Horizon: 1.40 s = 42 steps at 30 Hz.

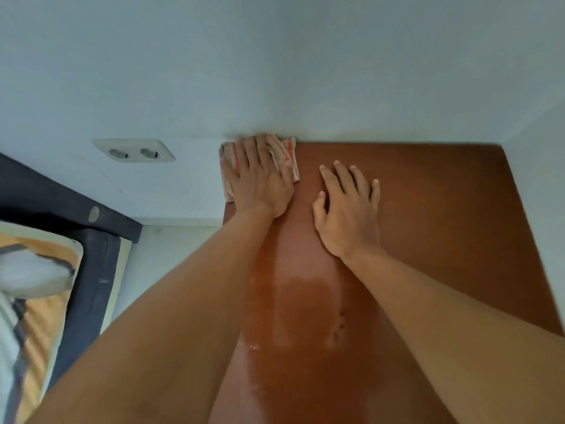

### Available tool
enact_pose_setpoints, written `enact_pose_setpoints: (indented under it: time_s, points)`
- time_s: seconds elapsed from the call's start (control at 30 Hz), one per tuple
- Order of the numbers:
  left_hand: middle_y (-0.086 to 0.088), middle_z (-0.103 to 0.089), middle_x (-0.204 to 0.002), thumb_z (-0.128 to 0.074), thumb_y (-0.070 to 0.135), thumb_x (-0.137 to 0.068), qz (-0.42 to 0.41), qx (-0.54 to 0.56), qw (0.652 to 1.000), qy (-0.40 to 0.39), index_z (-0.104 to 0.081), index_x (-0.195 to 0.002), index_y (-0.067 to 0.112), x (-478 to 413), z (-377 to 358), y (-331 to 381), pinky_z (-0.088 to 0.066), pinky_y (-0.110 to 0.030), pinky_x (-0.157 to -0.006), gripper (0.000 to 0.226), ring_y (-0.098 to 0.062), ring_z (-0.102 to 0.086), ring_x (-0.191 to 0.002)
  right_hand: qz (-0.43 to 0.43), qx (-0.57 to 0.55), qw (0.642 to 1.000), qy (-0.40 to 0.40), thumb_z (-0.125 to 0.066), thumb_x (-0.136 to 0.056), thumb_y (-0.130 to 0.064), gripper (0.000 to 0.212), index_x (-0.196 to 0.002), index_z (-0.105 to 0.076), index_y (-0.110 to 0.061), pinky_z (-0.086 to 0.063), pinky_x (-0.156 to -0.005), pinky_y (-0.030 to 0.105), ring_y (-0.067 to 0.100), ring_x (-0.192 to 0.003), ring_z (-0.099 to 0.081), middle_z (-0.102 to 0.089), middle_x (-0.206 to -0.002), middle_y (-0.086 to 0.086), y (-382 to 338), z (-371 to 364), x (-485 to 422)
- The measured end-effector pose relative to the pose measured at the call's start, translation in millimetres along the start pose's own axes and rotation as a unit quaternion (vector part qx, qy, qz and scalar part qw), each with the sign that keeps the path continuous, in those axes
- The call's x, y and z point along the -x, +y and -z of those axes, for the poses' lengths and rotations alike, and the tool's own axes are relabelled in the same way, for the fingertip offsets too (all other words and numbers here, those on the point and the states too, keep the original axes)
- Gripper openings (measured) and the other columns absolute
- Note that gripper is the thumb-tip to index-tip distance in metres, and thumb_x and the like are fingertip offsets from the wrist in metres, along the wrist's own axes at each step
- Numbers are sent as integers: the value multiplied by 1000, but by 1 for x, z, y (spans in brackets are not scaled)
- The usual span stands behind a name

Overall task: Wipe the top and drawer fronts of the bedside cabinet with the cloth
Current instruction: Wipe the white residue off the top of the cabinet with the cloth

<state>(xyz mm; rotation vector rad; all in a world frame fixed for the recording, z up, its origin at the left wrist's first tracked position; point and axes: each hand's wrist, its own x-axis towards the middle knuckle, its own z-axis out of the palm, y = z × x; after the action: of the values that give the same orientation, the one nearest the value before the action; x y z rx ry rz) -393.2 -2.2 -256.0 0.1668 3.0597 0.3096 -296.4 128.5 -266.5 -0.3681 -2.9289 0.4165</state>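
The bedside cabinet's reddish-brown top (434,215) fills the middle and right of the view, seen from above. A folded cloth with red and white stripes (287,149) lies at its far left corner against the wall. My left hand (260,179) presses flat on the cloth with straight fingers. My right hand (348,209) rests flat on the bare wood just to the right of the cloth, fingers spread. A damp, shiny streak (302,301) runs down the top between my forearms. The drawer fronts are out of sight.
A pale wall (305,71) stands right behind the cabinet and along its right side. A double wall socket (134,150) sits on the wall to the left. A dark bed frame (91,270) with a patterned pillow (33,270) is at the lower left.
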Motion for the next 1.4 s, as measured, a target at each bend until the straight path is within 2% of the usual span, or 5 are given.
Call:
enact_pose_setpoints:
  time_s: [0.1, 0.57, 1.0, 1.27, 1.4]
  points:
    - [-12, 3, -170, -26, 58, -100, 33, 11, 999, -29, -8, -163, 23, 0, 4, 0, 4, -59, -123, 74, -40, 9, -155, -1, 3, 1000, 0, -40, -99, -34, 53, -150, -47, -23, -20, -120, 62, 29, -148, -34, -43, -159, 3, -1, 1, 0]
    - [-9, -6, -170, -22, 49, -104, -51, -12, 999, -12, -8, -163, 21, 79, -2, -33, -3, -51, -125, 67, -36, 0, -156, 12, -39, 996, -82, -40, -102, -33, 57, -158, -34, -24, -7, -126, 58, 25, -157, -16, -26, -168, 1, 5, 12, -1]
    - [-2, 0, -171, -16, 51, -103, -40, -18, 998, -38, -1, -163, 20, 248, -3, -67, -10, -59, -122, 68, -32, 7, -157, 96, 64, 990, -86, -21, -99, -38, 65, -158, -35, -15, -13, -125, 59, 28, -155, -24, -34, -165, 5, -2, 44, 209]
    - [-10, -27, -165, -18, 44, -103, -51, -26, 998, -26, -26, -159, 10, 367, 7, -107, -45, -52, -97, 66, -40, -28, -146, 78, 84, 988, -106, -24, -102, -38, 63, -160, -30, -13, -10, -124, 59, 28, -156, -21, -31, -166, 5, -17, 64, 280]
    - [-18, -29, -163, -22, 32, -105, -77, -92, 992, -31, -29, -157, 4, 422, -5, -141, -47, -47, -96, 60, -39, -41, -131, 85, 99, 985, -112, -22, -98, -40, 67, -157, -37, -11, -16, -123, 62, 31, -153, -29, -38, -163, 7, -21, 70, 316]
